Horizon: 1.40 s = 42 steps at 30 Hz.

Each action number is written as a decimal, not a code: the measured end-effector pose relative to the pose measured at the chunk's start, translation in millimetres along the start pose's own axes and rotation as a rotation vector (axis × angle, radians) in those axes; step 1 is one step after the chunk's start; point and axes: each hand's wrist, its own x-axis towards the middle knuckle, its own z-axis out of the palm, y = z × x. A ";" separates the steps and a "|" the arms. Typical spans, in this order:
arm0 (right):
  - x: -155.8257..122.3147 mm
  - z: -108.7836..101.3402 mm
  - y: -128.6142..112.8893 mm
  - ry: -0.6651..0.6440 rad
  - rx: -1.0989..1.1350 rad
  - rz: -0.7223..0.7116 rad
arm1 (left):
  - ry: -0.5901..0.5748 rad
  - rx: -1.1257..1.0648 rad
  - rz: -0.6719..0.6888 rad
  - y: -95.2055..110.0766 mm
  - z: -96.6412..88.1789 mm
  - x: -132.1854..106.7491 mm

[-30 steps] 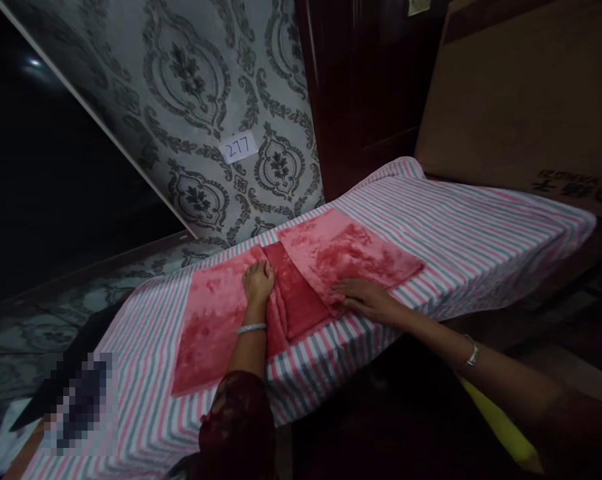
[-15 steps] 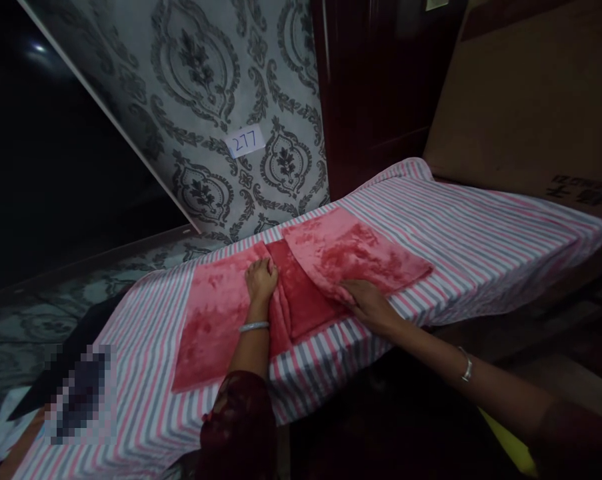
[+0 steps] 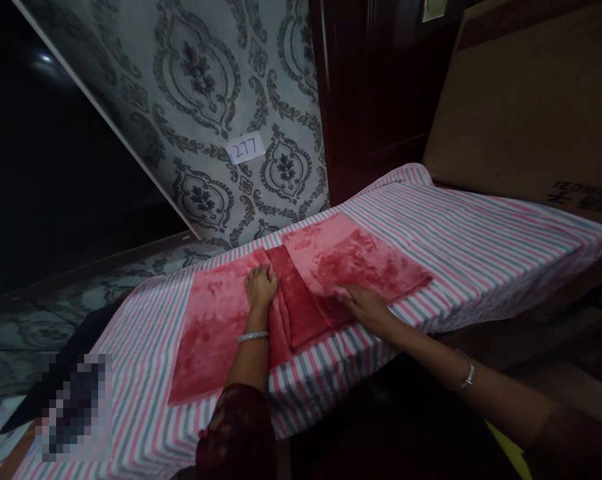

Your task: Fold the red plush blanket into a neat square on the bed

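A pink plush towel (image 3: 215, 320) lies partly folded on a table covered by a striped cloth (image 3: 461, 233). A darker red fold (image 3: 298, 300) runs down its middle, with the right flap (image 3: 355, 257) laid over towards the right. My left hand (image 3: 261, 287) rests with its fingers curled on the towel's left part, pressing beside the fold. My right hand (image 3: 363, 303) pinches the near corner of the right flap, lifting its edge slightly off the cloth. Both wrists wear silver bangles.
A patterned grey wall with a paper label reading 277 (image 3: 245, 148) rises behind the table. A dark wooden door (image 3: 375, 87) stands at the back. A large cardboard sheet (image 3: 525, 107) leans at the right. A dark blurred object (image 3: 73, 407) lies at the near left.
My right hand has gone from lying flat on the flap's near edge to pinching its corner and raising it a little. The left hand has stayed in place.
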 end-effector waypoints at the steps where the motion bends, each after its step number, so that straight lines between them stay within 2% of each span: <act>1: 4.6 -1.5 -2.6 0.095 0.002 0.000 | -0.001 0.000 -0.002 0.3 -0.3 -0.1; 3: 9.7 1.6 -5.9 0.193 -0.061 -0.059 | -0.006 0.003 -0.005 0.8 -1.3 -0.2; 4: 9.6 6.3 -6.6 0.163 -0.118 -0.095 | -0.010 0.004 -0.004 1.0 -1.9 -0.2; 6: 5.1 18.8 -6.1 -0.017 -0.245 -0.123 | -0.014 0.007 -0.004 1.3 -3.3 -0.5; 8: -1.9 30.7 -4.5 -0.197 -0.343 -0.093 | -0.016 0.014 -0.002 1.5 -4.5 -0.7; 10: -7.2 37.3 -3.4 -0.270 -0.392 -0.052 | -0.014 0.020 -0.001 1.8 -4.9 -0.7; 17: -6.7 34.0 -8.9 -0.288 -0.394 -0.015 | -0.002 0.002 -0.003 1.6 -1.4 -0.5; 23: -14.1 34.8 -9.3 -0.289 -0.409 -0.069 | 0.010 -0.089 -0.014 -3.2 -3.0 6.8; 26: -17.5 37.3 -6.9 -0.271 -0.394 -0.083 | 0.013 -0.124 0.018 2.4 -3.3 26.4; 29: -18.5 40.2 -3.6 -0.246 -0.375 -0.101 | -0.007 -0.153 0.078 17.4 1.1 57.9; 34: -21.0 45.8 5.4 -0.250 -0.352 -0.128 | -0.096 -0.146 0.120 41.7 20.5 115.0; 38: -25.0 47.9 10.7 -0.239 -0.327 -0.144 | -0.191 -0.129 0.061 45.8 42.6 146.5; 42: -27.8 46.7 12.7 -0.252 -0.291 -0.161 | -0.205 -0.126 -0.040 42.5 61.5 164.0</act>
